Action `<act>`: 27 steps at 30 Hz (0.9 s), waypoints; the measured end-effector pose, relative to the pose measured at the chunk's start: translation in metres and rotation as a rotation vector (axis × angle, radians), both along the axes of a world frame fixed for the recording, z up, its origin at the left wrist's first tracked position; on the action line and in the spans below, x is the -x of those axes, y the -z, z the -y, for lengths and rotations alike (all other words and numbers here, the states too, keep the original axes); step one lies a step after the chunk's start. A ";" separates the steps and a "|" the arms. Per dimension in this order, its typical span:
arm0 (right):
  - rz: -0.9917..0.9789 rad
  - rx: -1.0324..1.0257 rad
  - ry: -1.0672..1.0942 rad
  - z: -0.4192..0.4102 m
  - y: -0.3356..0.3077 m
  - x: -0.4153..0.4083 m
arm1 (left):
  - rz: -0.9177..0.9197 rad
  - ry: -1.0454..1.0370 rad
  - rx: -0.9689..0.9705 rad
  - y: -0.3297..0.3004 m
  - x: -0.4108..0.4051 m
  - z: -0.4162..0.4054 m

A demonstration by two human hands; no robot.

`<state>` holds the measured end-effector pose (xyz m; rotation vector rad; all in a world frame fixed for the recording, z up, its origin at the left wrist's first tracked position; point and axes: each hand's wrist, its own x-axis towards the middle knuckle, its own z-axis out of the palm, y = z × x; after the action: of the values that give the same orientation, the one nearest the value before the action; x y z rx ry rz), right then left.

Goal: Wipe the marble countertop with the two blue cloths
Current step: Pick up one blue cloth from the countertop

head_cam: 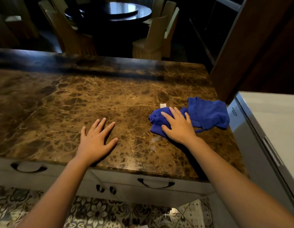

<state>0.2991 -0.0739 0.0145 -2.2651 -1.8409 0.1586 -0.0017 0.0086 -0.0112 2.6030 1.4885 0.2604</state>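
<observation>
The brown marble countertop (pixel 87 96) fills the middle of the view. A crumpled blue cloth (pixel 157 120) lies near its right side, and my right hand (pixel 178 125) rests flat on top of it, fingers spread over the fabric. A second blue cloth (pixel 208 113) lies spread out just to the right, touching the first one, close to the counter's right edge. My left hand (pixel 97 139) lies palm down on bare marble near the front edge, fingers apart, holding nothing. A small white label (pixel 163 105) sticks out behind the crumpled cloth.
A white appliance (pixel 264 129) stands against the counter's right edge. White drawers with dark handles (pixel 155 184) sit under the front edge. Beyond the far edge are beige chairs (pixel 153 41) and a dark round table (pixel 116 11). A dark wooden panel (pixel 251 46) rises at right.
</observation>
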 end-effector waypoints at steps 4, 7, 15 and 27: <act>0.043 0.039 -0.074 -0.006 0.011 -0.001 | -0.003 -0.008 0.013 -0.002 -0.001 0.001; 0.012 0.026 -0.119 0.012 0.009 0.010 | -0.007 -0.005 0.010 -0.002 -0.001 0.002; -0.040 0.022 -0.370 0.115 0.008 0.061 | 0.001 0.008 -0.010 -0.001 -0.001 0.002; -0.194 -0.060 -0.044 0.075 0.001 0.061 | 0.019 0.008 -0.016 0.000 -0.001 0.002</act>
<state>0.2384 -0.1485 0.0136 -2.0896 -1.7720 0.3137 -0.0012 0.0063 -0.0114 2.6103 1.4761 0.2966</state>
